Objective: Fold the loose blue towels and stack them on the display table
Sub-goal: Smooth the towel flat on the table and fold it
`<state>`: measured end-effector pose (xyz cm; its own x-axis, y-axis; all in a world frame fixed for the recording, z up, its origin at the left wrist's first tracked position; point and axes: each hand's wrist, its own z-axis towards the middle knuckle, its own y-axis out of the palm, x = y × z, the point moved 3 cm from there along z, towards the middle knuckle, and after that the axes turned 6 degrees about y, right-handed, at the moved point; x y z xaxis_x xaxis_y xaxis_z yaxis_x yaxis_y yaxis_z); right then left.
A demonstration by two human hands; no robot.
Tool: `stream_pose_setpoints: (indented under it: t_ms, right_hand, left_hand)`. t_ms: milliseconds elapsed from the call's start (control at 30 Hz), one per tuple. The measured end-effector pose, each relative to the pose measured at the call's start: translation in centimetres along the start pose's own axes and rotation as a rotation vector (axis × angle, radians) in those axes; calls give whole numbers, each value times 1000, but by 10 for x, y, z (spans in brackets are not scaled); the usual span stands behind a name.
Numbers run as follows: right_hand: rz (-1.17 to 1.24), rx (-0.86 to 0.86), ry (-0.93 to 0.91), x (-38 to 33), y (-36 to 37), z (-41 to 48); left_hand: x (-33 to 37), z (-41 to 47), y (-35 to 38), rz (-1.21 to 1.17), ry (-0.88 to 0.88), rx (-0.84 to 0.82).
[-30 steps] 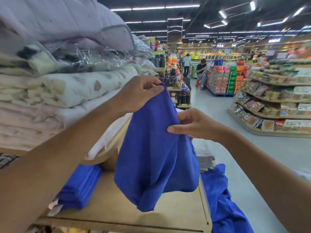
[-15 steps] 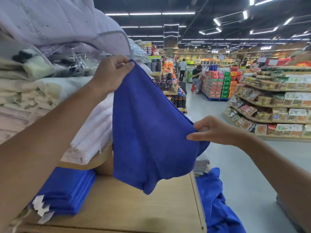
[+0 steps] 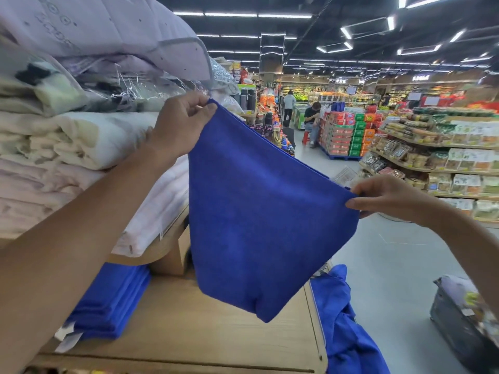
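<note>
Left hand (image 3: 181, 122) pinches towel (image 3: 259, 217) corner, right hand (image 3: 386, 197) pinches other corner — loose pinch slips, towel drops on floor.

Ceiling: A dark ceiling (image 3: 337, 12) is spanning the shop.
Light: Long white strip lights (image 3: 283, 16) are glowing in lines and angled frames overhead.
Floor: A pale grey floor (image 3: 391, 265) is running down the aisle.
Left side: Folded quilts (image 3: 89, 139), cream, pink and lilac, are lying piled on a raised wooden tier (image 3: 162, 249) above the display table (image 3: 202, 336).
Right side: Curved wooden shelves (image 3: 421, 143) are carrying rows of packaged food.
Middle distance: Red and green cartons (image 3: 348, 136) are standing stacked on a blue pallet (image 3: 343, 157); just beside them a seated person (image 3: 312, 117) is bending forward, and a standing person (image 3: 289, 99) is waiting farther back.
Near right: A blurred grey bag (image 3: 459, 319) is resting on the floor.
</note>
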<state>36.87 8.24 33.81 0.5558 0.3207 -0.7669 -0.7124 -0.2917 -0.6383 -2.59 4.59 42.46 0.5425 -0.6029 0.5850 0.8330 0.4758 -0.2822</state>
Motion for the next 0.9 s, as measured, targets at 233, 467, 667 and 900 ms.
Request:
stream_pose_setpoints:
  t_ms: [233, 467, 667, 900]
  right_hand:
    - [-91, 95, 31, -1, -6, -3]
    - [-205, 435, -62, 0, -5, -8]
    - [-249, 453, -55, 0, -5, -15]
    - [158, 455, -150, -4, -13, -34]
  left_hand:
    - [0, -5, 1, -34, -9, -8]
    - [-3, -13, 1, -41, -23, -8]
    - [-1, -23, -1, -7, -31, 38]
    - [12, -50, -12, 28, 20, 98]
